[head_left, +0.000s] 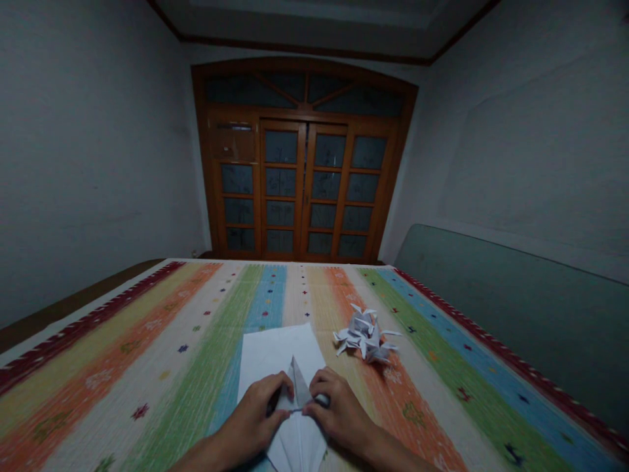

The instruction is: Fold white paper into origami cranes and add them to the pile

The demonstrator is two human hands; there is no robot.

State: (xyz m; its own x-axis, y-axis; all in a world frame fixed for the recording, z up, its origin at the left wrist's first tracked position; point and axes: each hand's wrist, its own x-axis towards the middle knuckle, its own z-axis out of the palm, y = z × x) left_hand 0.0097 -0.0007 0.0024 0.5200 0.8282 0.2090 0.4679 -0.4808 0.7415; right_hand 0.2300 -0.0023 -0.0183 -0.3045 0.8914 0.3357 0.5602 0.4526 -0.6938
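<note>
A sheet of white paper (270,354) lies on the striped cloth, folded into a long pointed shape with a narrow raised flap (299,383) at its centre. My left hand (255,413) and my right hand (337,413) press in from either side, with the fingertips of both on the paper around the flap. Below the hands, more of the folded paper shows. To the upper right of my right hand sits a loose heap of small folded white paper pieces (366,335), untouched by either hand.
A multicoloured striped cloth (171,387) with small embroidered stars covers the surface under the paper. A grey-green panel (506,314) runs along its right side. At the far end stand glazed wooden doors (299,190), and a dark wooden edge (59,308) lies along the left.
</note>
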